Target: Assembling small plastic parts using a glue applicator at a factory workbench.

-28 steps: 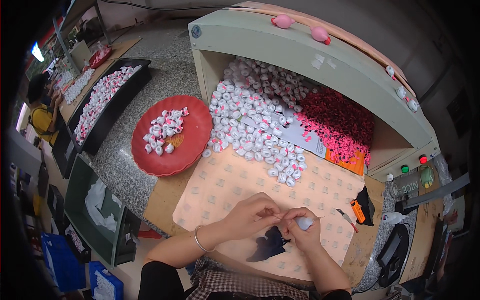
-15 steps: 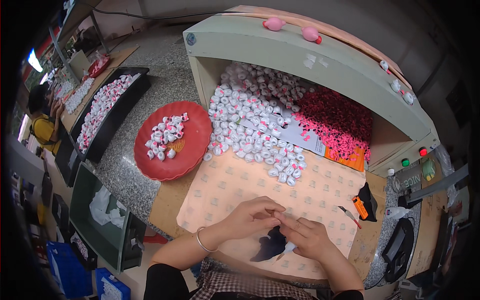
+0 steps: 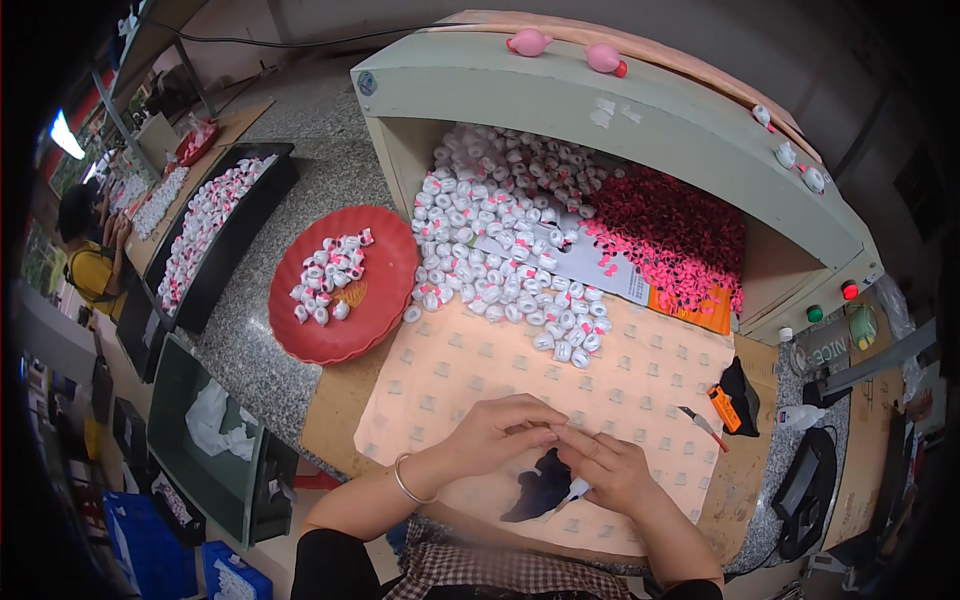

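Both forearms are coming in from the lower edge and meeting over the near part of the peach-coloured patterned mat [image 3: 600,390] that is covering the worktop [image 3: 330,420]. The left hand [image 3: 497,437], with a thin bracelet at its wrist, is lying palm down with its fingers curled and pinched together, their tips touching the fingers of the right hand [image 3: 612,470]. The right hand is curling closed around a small white piece [image 3: 577,489] whose end is poking out just below its fingers; what the left fingertips are gripping is too small to tell. Just below the joined hands, a dark scrap of cloth [image 3: 540,487] is lying on the mat. Beyond the mat's far edge, a heap of small white and pink wrapped pieces [image 3: 500,230] is spilling from the open front of a pale green cabinet [image 3: 600,110], beside a mound of dark red bits [image 3: 675,235]. Left of the mat, a round red plate [image 3: 385,260] is carrying a few more of the white pieces.
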